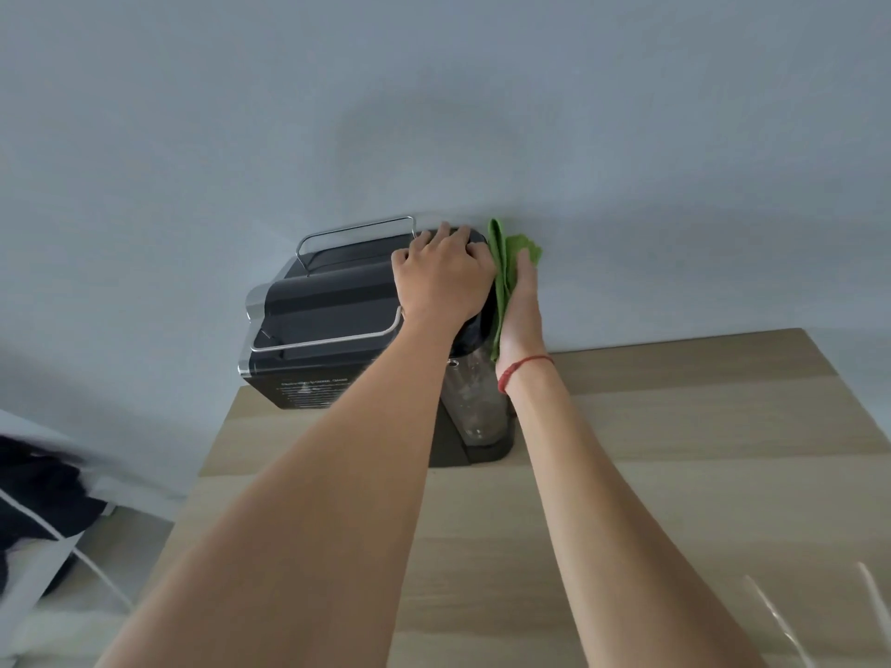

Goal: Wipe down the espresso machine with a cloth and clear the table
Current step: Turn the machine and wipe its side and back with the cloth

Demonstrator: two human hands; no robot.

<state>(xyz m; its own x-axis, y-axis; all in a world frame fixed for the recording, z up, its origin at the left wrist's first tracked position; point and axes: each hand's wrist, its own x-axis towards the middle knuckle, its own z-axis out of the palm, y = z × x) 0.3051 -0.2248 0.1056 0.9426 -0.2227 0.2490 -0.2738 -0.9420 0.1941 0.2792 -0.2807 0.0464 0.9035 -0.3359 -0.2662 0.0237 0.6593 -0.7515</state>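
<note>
A black espresso machine (328, 306) with chrome rails stands at the far left of the wooden table (675, 450), against the wall. Its clear water tank (475, 402) with a black lid is on its right side. My left hand (441, 277) rests flat on top of the tank lid, fingers curled over it. My right hand (520, 311) presses a green cloth (506, 257) flat against the tank's right side, palm toward the machine. A red string bracelet circles my right wrist.
A pale grey wall rises directly behind the machine. Dark fabric on white bedding (38, 494) and a white cable lie left of the table. A clear glass or plastic item (819, 619) shows at the bottom right corner.
</note>
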